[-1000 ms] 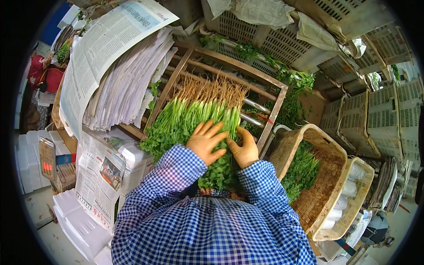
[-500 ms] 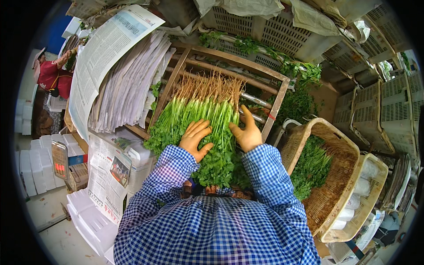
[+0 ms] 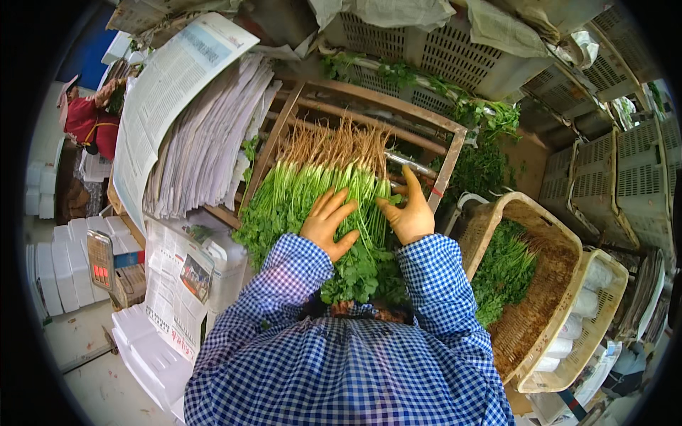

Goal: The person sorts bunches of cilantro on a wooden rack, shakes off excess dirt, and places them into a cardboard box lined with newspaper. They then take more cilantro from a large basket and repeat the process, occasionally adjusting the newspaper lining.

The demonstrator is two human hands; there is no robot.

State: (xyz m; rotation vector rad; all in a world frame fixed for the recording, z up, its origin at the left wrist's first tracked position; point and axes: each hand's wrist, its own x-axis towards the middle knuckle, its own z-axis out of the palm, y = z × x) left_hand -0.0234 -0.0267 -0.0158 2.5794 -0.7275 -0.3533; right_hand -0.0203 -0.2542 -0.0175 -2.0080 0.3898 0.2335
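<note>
A wide row of leafy greens with brown roots (image 3: pixel 284 192), looking like coriander, lies across a brown metal frame (image 3: pixel 446 167). The roots point away from me and the leaves hang toward my body. My left hand (image 3: pixel 329 224) rests on the stems right of the row's middle, its fingers spread. At the right end of the row, my right hand (image 3: pixel 410 215) is held upright with thumb and fingers apart. Its thumb is close to the outermost stems; whether it touches them I cannot tell. Neither hand is closed round a bunch.
To the left stand a tall stack of newspaper sheets (image 3: pixel 206 142) and white foam boxes (image 3: pixel 67 273). A phone-like device (image 3: pixel 100 259) is near them. A soiled basket (image 3: pixel 529 298) with more greens (image 3: pixel 506 270) is at my right. Perforated crates (image 3: pixel 462 53) line the back. Another person (image 3: pixel 92 121) works far left.
Both my hands have shifted a little to the right. My left hand has slid across the stems toward the right end of the row. The other person has changed posture slightly.
</note>
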